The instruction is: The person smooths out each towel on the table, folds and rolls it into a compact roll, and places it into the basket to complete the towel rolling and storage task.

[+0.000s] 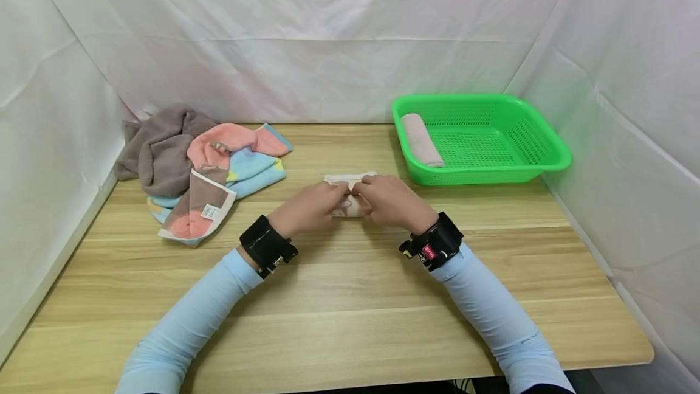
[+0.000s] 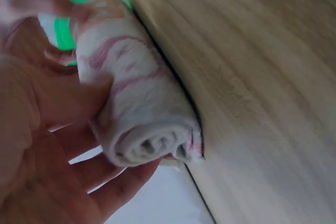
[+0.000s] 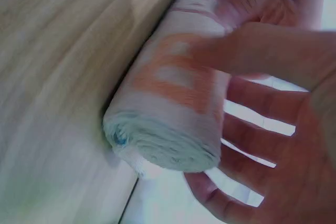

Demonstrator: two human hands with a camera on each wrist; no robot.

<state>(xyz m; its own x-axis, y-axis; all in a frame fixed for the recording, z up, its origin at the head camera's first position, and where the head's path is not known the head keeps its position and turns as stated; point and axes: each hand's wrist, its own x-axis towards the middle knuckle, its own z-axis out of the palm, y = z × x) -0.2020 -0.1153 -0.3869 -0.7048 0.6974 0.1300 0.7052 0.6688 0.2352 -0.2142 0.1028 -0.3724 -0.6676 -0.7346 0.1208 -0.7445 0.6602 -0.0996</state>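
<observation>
A white towel (image 1: 346, 208) with pinkish and orange markings lies mostly rolled up at the middle of the table, a short flat strip still showing at its far edge. My left hand (image 1: 307, 207) holds one end of the roll, thumb on top and fingers spread around the far side. Spiral layers show at that end of the towel (image 2: 139, 93) in the left wrist view. At the other end, my right hand (image 1: 398, 202) grips the roll likewise; in the right wrist view an orange figure marks the towel (image 3: 157, 108). Both thumbs nearly meet mid-roll.
A green plastic basket (image 1: 558, 154) stands at the back right, with a rolled pale towel (image 1: 421, 140) along its left wall. Crumpled brown, pink and blue towels (image 1: 169, 151) are heaped at the back left. White curtains (image 1: 339, 35) enclose the wooden table (image 1: 350, 321).
</observation>
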